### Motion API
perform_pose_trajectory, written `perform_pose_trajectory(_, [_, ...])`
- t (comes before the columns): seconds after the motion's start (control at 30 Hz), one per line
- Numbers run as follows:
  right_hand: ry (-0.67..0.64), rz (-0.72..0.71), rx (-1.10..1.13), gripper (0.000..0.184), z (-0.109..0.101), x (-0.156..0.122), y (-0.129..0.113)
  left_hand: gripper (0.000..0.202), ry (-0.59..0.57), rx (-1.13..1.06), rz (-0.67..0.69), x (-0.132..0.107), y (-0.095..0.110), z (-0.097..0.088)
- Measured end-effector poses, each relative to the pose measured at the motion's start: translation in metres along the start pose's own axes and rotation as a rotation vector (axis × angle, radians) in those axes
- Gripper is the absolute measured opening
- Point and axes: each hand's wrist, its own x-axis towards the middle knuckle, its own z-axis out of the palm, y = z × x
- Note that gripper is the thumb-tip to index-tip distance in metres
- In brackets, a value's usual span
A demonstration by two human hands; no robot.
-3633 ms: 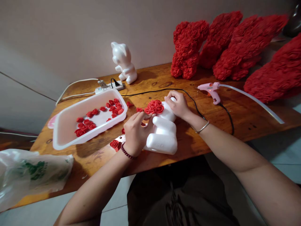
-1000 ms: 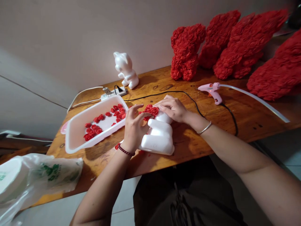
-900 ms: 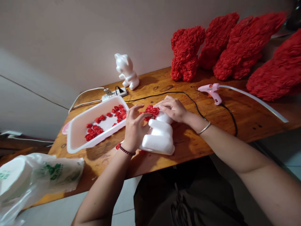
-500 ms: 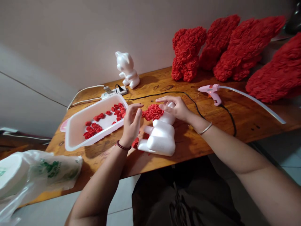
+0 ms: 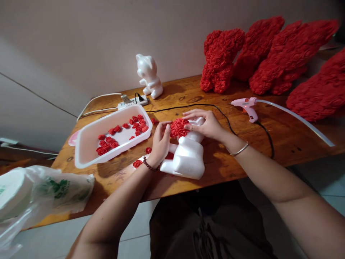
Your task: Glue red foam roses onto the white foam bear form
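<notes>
A white foam bear (image 5: 188, 160) lies tilted back on the wooden table in front of me, with a cluster of red foam roses (image 5: 179, 127) covering its face. My right hand (image 5: 207, 126) grips the bear's head from the right, thumb against the roses and fingers over the top. From the left, my left hand (image 5: 161, 144) presses its bent fingertips and thumb to the edge of the rose cluster, steadying the bear. Loose roses (image 5: 137, 164) lie by my left wrist, some on a white piece. Part of the bear's front is hidden behind my left hand.
A white plastic tub (image 5: 81, 153) holds several red roses. Behind it are a power strip (image 5: 132, 102) and another bare foam bear (image 5: 148, 73). A pink glue gun (image 5: 246, 106) with a cord lies right. Rose-covered figures (image 5: 222, 59) stand behind it. A bagged container (image 5: 54, 189) sits left.
My left hand has moved right and closed in on the roses, its fingers now against the cluster. My right hand stays on the bear's head. The camera view has shifted slightly.
</notes>
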Motion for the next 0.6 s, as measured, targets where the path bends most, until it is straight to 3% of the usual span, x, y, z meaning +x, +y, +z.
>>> perform_pose_trajectory(0.13, [0.013, 0.005, -0.024, 0.054, -0.007, -0.001, 0.000, 0.043, -0.046, 0.011, 0.013, 0.004, 0.005, -0.006])
perform_pose_trajectory(0.23, [0.037, 0.111, -0.016, 0.068, -0.014, 0.001, 0.004, 0.037, -0.038, 0.083, 0.057, 0.012, 0.013, -0.022])
perform_pose_trajectory(0.3, [0.080, 0.174, -0.019, 0.070, -0.017, 0.003, 0.010, 0.030, 0.042, 0.287, 0.129, 0.019, 0.017, -0.038])
perform_pose_trajectory(0.37, [0.131, 0.186, -0.042, 0.061, -0.017, 0.005, 0.019, 0.023, 0.162, 0.587, 0.146, 0.027, 0.018, -0.060])
perform_pose_trajectory(0.47, [0.155, 0.199, -0.065, 0.040, -0.015, 0.007, 0.034, 0.022, 0.261, 0.912, -0.064, 0.037, 0.011, -0.096])
perform_pose_trajectory(0.6, [0.159, 0.289, -0.001, 0.026, -0.016, 0.008, 0.046, 0.025, 0.095, 1.088, -0.498, 0.044, -0.003, -0.135])
